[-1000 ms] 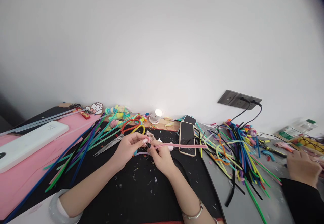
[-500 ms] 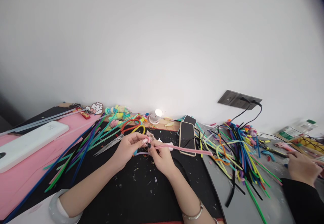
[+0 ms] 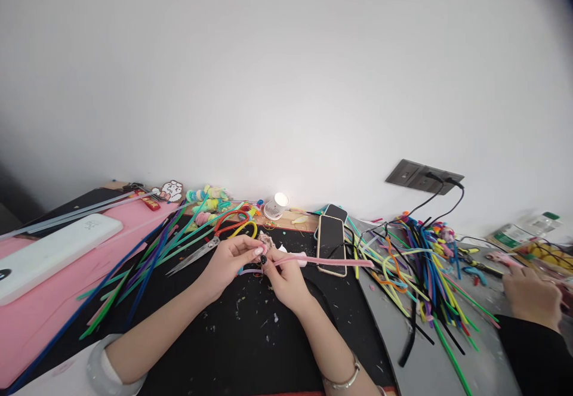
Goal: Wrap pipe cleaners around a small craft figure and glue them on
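Between my two hands is a pink pipe cleaner (image 3: 331,262), its coiled end at my fingertips and its long free end stretching right over a phone (image 3: 332,242). My left hand (image 3: 233,260) pinches the coiled end between thumb and forefinger. Close against it, my right hand (image 3: 283,277) is closed on the same pipe cleaner near the coil. Fingers partly hide the coil. Just behind my left hand lie scissors (image 3: 197,255) with red-orange handles. A short lilac piece (image 3: 251,271) shows beneath my hands on the black mat (image 3: 215,348).
Pipe cleaners (image 3: 430,271) of many colours are heaped at the right, more (image 3: 152,259) at the left. A white paper cup (image 3: 276,205) stands by the wall. A white oblong device (image 3: 58,256) lies on pink sheeting. At far right is another person's hand (image 3: 532,294).
The pink pipe cleaner's free end has drawn slightly left as my hands work its coil. The other person's hand at far right has shifted a little.
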The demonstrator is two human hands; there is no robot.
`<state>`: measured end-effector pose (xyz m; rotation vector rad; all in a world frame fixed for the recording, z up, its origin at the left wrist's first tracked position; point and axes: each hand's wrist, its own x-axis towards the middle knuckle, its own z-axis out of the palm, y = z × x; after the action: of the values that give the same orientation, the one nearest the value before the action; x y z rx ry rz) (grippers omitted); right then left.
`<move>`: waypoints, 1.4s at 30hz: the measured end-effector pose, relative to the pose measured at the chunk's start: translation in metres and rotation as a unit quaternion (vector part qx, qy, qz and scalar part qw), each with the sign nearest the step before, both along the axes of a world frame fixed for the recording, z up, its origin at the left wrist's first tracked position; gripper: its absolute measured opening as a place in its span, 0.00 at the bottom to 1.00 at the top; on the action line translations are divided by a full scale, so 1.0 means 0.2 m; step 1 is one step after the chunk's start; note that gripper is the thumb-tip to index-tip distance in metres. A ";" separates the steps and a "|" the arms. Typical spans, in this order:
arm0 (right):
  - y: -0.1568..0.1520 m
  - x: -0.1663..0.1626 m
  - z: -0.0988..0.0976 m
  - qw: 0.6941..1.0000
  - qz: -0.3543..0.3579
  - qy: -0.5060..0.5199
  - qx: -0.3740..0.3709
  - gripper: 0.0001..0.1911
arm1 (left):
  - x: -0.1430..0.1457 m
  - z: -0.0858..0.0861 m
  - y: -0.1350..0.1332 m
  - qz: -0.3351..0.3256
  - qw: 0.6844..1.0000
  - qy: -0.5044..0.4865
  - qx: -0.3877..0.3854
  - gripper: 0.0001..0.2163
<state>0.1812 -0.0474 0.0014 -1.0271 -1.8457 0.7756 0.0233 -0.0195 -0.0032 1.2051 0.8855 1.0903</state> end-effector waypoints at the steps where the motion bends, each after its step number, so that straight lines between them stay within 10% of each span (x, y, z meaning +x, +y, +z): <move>1: 0.00 0.00 0.00 1.000 0.001 0.001 0.000 0.16 | 0.00 0.00 0.00 -0.001 1.000 -0.001 -0.002 0.11; 42: -0.01 0.00 0.00 1.000 0.011 0.019 -0.021 0.15 | -0.01 0.00 0.00 -0.022 0.999 -0.027 -0.024 0.11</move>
<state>0.1813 -0.0485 0.0009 -1.0126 -1.8187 0.8446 0.0223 -0.0190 -0.0033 1.1446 0.8355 1.0559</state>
